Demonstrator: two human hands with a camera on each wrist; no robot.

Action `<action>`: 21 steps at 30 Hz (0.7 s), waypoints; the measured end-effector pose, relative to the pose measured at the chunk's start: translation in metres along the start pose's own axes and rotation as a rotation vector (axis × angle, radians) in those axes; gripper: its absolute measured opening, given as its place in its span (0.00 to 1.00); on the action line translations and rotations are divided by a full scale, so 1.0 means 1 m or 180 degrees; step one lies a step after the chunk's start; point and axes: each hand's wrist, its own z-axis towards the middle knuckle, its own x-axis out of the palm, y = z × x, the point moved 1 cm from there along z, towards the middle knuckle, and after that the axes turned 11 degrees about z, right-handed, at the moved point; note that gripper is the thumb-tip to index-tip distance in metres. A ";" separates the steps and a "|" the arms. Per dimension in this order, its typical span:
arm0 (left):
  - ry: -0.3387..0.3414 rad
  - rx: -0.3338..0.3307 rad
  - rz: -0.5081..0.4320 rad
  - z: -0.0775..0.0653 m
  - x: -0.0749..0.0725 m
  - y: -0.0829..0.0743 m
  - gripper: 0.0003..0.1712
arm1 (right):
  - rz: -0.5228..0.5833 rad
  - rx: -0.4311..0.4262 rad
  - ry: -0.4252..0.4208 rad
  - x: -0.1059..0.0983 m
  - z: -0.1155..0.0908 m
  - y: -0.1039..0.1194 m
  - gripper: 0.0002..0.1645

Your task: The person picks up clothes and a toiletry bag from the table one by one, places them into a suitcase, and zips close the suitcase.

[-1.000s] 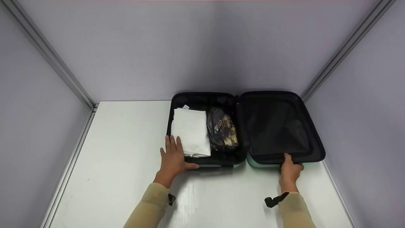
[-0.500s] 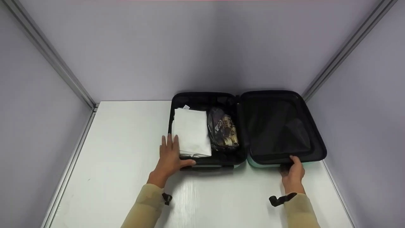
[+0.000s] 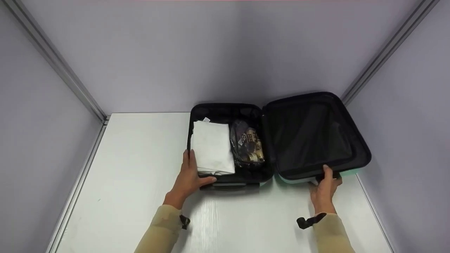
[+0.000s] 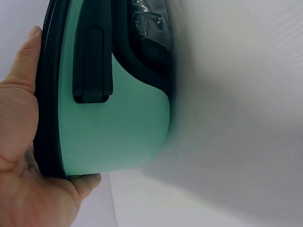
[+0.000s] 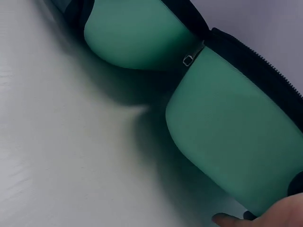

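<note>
The open green suitcase (image 3: 268, 147) lies on the white worktop (image 3: 130, 168), its right half (image 3: 309, 137) tilted. The right hand (image 3: 325, 188) clamps thumb and fingers on that half's near edge; the left hand (image 3: 187, 180) touches the other half's near corner, fingers extended, beside folded white cloth (image 3: 212, 147).

Cloth (image 3: 212, 146) left of bag (image 3: 248, 144) in suitcase (image 3: 218, 111), lid (image 3: 306, 137) at right

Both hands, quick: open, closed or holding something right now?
Left hand: open, resting against the near left corner of the suitcase.
Right hand: holding the tilted lid by its near edge.
</note>
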 end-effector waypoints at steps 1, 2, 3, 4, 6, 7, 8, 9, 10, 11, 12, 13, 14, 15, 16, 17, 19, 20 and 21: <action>0.0001 0.0001 -0.0001 0.000 0.000 0.000 0.79 | -0.0033 -0.0108 0.0042 0.002 -0.001 0.000 0.54; 0.0002 0.0005 0.0011 0.000 0.000 0.000 0.79 | -0.0089 -0.0219 0.0076 0.003 -0.003 0.000 0.55; -0.0005 0.0010 0.0018 0.000 0.001 0.000 0.79 | -0.0143 -0.0332 0.0111 0.005 -0.004 0.001 0.55; -0.0009 0.0011 0.0027 0.001 0.001 0.000 0.79 | -0.0196 -0.0441 0.0149 0.007 -0.005 0.001 0.56; 0.0001 0.0001 0.0042 0.001 0.001 0.000 0.79 | -0.0269 -0.0645 0.0235 0.012 -0.008 0.002 0.56; 0.0012 -0.0008 0.0052 0.001 0.001 -0.001 0.79 | -0.0299 -0.0751 0.0291 0.014 -0.009 0.002 0.56; 0.0026 -0.0016 0.0064 0.001 0.001 -0.001 0.80 | -0.0328 -0.0845 0.0353 0.016 -0.011 0.003 0.56; 0.0042 -0.0030 0.0068 0.001 0.001 -0.001 0.80 | -0.0358 -0.0938 0.0414 0.018 -0.012 0.003 0.56; 0.0057 -0.0042 0.0074 0.002 0.000 0.000 0.80 | -0.0403 -0.1013 0.0459 0.020 -0.013 0.004 0.56; 0.0061 -0.0050 0.0079 0.002 0.000 0.000 0.80 | -0.0455 -0.1059 0.0499 0.022 -0.015 0.004 0.56; 0.0063 -0.0052 0.0080 0.001 0.000 0.000 0.80 | -0.0502 -0.1111 0.0544 0.023 -0.016 0.005 0.56; 0.0061 -0.0048 0.0083 0.001 0.000 0.000 0.81 | -0.0587 -0.1145 0.0557 0.025 -0.017 0.005 0.57; 0.0057 -0.0044 0.0084 0.001 0.000 0.000 0.81 | -0.0675 -0.1170 0.0566 0.026 -0.018 0.006 0.58; 0.0052 -0.0044 0.0079 0.001 -0.001 0.000 0.81 | -0.0748 -0.1192 0.0578 0.028 -0.019 0.007 0.59; 0.0048 -0.0038 0.0072 0.001 -0.001 0.000 0.81 | -0.0804 -0.1203 0.0596 0.029 -0.020 0.008 0.60; 0.0052 -0.0036 0.0067 0.001 -0.001 -0.001 0.81 | -0.0843 -0.1220 0.0624 0.030 -0.021 0.009 0.60; 0.0070 -0.0036 0.0053 0.001 -0.001 0.000 0.80 | -0.0913 -0.1246 0.0673 0.031 -0.022 0.010 0.62; 0.0075 -0.0040 0.0047 0.001 -0.001 -0.001 0.80 | -0.0941 -0.1265 0.0707 0.032 -0.023 0.010 0.63; 0.0079 -0.0042 0.0046 0.001 -0.001 -0.001 0.80 | -0.0946 -0.1294 0.0752 0.032 -0.023 0.011 0.63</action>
